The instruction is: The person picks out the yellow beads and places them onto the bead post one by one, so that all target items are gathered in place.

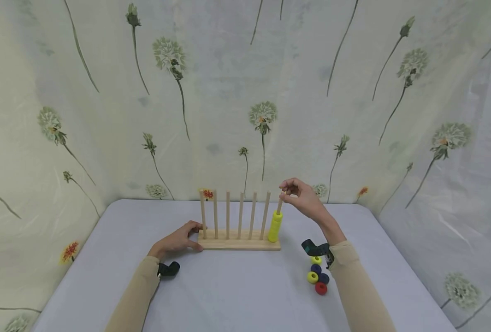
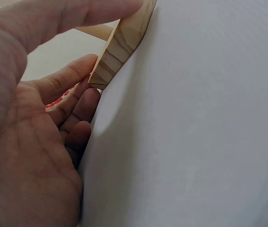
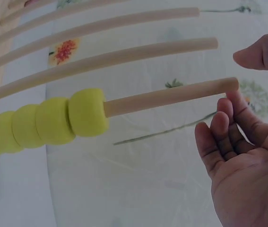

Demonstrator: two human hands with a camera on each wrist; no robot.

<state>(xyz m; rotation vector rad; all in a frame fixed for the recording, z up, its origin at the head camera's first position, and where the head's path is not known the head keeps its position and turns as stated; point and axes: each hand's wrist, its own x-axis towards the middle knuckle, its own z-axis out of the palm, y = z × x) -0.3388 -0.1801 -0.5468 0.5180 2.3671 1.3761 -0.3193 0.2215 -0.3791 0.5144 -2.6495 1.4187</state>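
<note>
A wooden peg stand (image 1: 239,246) with a row of upright dowels stands on the table. Yellow beads (image 1: 275,227) are stacked on its rightmost peg (image 3: 171,97), whose upper part is bare. My left hand (image 1: 182,237) grips the left end of the base, thumb at the front and fingers at the back edge. My right hand (image 1: 305,199) is at the top of the rightmost peg. In the right wrist view its thumb is apart from the peg, the index fingertip is right at the peg's tip, and no bead is between them.
Loose beads lie on the table right of the stand: a red bead (image 1: 321,288), a yellow bead (image 1: 312,277), a dark blue bead (image 1: 323,278) and others, partly below the right wrist camera (image 1: 315,248). A floral curtain (image 1: 228,115) hangs behind the table.
</note>
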